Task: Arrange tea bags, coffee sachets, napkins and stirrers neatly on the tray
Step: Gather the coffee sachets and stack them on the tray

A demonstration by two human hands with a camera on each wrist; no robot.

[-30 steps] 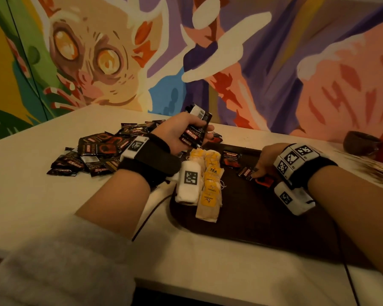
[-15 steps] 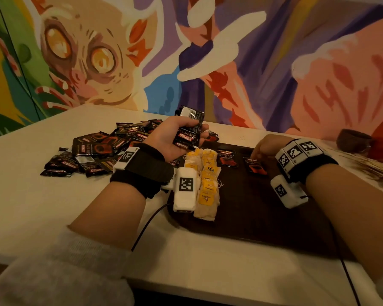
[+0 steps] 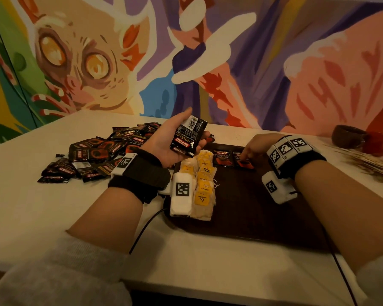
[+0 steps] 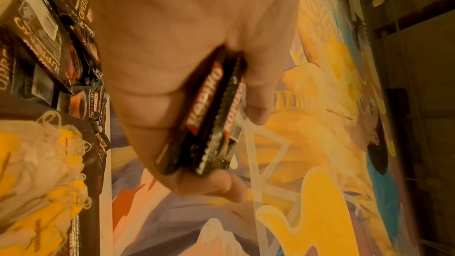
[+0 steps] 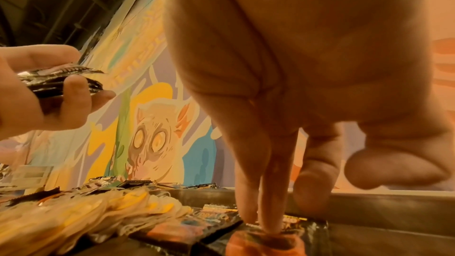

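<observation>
My left hand (image 3: 196, 125) is raised over the tray's back left corner and grips a small stack of black Kopiko coffee sachets (image 3: 187, 140), seen edge-on in the left wrist view (image 4: 211, 112). My right hand (image 3: 247, 154) reaches down to the dark tray (image 3: 252, 213), its straight fingertips (image 5: 261, 219) pressing a coffee sachet (image 5: 268, 240) flat. That sachet (image 3: 244, 164) lies beside another sachet (image 3: 222, 159) at the tray's far edge. Yellow-tagged tea bags (image 3: 205, 184) lie in an overlapping column along the tray's left side.
A loose pile of coffee sachets (image 3: 97, 155) covers the white table (image 3: 42, 217) left of the tray. A bundle of wooden stirrers (image 3: 367, 166) lies at the far right, behind it a brown bowl (image 3: 349, 138) and a red one (image 3: 380, 146). A painted wall stands close behind.
My right hand moved from mid-tray to the far edge and set a sachet down beside the first. My left hand tipped its stack upward, barcode side showing.
</observation>
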